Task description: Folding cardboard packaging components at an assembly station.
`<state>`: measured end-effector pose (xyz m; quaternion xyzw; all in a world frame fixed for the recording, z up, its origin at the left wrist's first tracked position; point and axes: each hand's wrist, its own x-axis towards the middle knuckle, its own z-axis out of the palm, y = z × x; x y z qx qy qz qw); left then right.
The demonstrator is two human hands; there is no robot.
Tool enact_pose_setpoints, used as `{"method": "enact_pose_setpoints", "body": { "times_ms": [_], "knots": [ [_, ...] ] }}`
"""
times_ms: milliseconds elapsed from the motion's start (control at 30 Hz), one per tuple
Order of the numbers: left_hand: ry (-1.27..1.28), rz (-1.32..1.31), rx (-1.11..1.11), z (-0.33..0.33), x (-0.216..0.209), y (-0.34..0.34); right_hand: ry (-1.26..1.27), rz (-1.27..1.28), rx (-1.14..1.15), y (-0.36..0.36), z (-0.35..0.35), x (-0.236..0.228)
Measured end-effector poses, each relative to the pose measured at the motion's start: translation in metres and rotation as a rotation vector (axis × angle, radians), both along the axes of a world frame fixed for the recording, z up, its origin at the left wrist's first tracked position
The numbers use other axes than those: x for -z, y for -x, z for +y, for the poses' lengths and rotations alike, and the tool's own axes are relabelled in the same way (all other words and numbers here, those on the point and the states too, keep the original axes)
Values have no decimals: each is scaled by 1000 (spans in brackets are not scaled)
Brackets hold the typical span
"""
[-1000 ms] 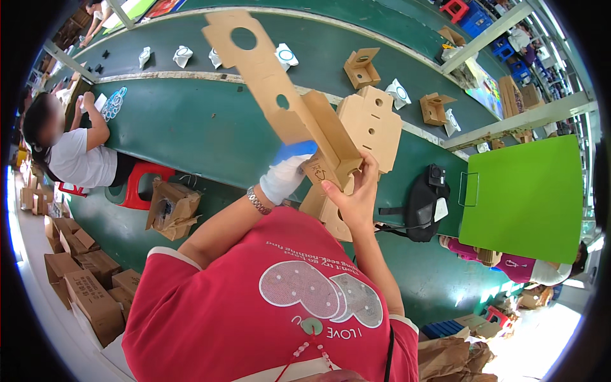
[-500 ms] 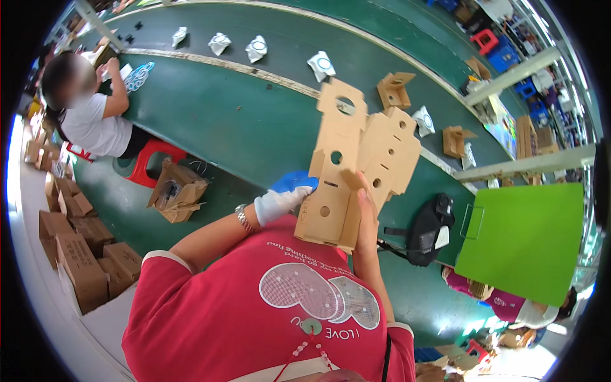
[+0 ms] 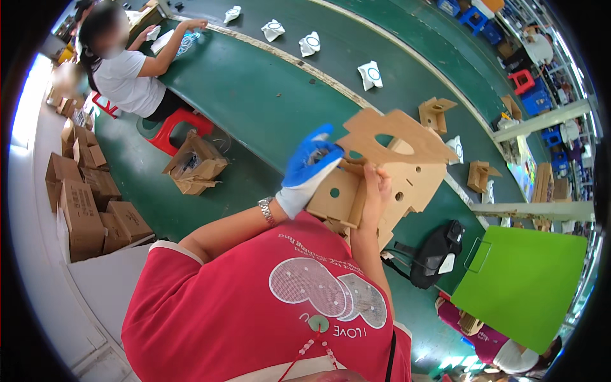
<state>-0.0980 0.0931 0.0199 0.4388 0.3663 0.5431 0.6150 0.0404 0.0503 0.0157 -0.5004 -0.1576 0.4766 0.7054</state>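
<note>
A brown cardboard box [image 3: 335, 198], partly folded and with round holes cut in it, is held in front of my chest. My left hand [image 3: 310, 170], in a blue-and-white glove, grips its left side, next to the raised flap. That flap [image 3: 407, 141] stands bent up at the far end, with a large hole through it. Bare, my right hand [image 3: 377, 194] is closed over the box's right wall, fingertips near the flap's base. More flat cardboard [image 3: 417, 181] spreads out beneath and to the right of my right hand.
A green workbench [image 3: 248, 95] runs beyond me beside a conveyor carrying white packets [image 3: 369, 75] and small open boxes [image 3: 435, 114]. At far left a co-worker [image 3: 133, 83] sits on a red stool [image 3: 175, 127]. A black bag [image 3: 436, 254] and a green board [image 3: 522, 283] are at right.
The box's long far panel has been bent upward from lying nearly flat. My left hand has moved up along the box toward that fold. The whole view has shifted.
</note>
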Motion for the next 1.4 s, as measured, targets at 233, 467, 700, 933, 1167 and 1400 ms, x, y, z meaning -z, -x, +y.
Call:
{"method": "enact_pose_setpoints", "body": {
  "times_ms": [233, 467, 700, 933, 1167, 1400],
  "knots": [
    [65, 151, 269, -10, 36, 9, 68, -339, -135, -6, -37, 21],
    [606, -19, 991, 37, -4, 44, -70, -515, -468, -48, -65, 2],
    [-125, 879, 1186, 58, -18, -15, 340, -526, -751, -78, -42, -19],
    [410, 173, 876, 97, 39, -57, 422, -386, -207, -117, -50, -2],
    [-543, 438, 851, 37, 45, -61, 584, -1035, 249, -121, -62, 86],
    [-1017, 692, 668, 29, 30, -168, 604, -1022, 308, -117, -61, 84]
  ]
}}
